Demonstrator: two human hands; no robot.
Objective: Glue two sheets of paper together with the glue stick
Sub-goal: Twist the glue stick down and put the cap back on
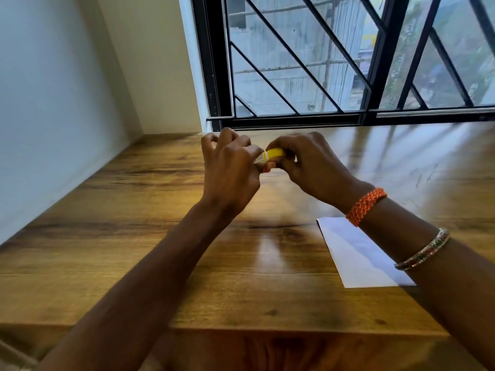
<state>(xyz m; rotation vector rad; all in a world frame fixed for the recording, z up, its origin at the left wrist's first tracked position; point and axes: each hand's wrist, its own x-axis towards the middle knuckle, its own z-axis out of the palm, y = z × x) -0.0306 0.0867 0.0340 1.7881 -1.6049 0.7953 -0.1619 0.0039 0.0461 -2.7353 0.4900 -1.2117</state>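
Gripping the glue stick (270, 156) above the table (134, 236), left hand (230, 172) pinches its body, right hand (308, 162) closes on the yellow cap; risk: a hard tug flings it, while only 1 paper sheet (359, 255) shows.

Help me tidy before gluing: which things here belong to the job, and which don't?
Belongs to the job:
glue stick, held by left hand and right hand
white paper

Not part of it:
orange wristband
bangle

Window daylight (348, 57), glare, soft blur
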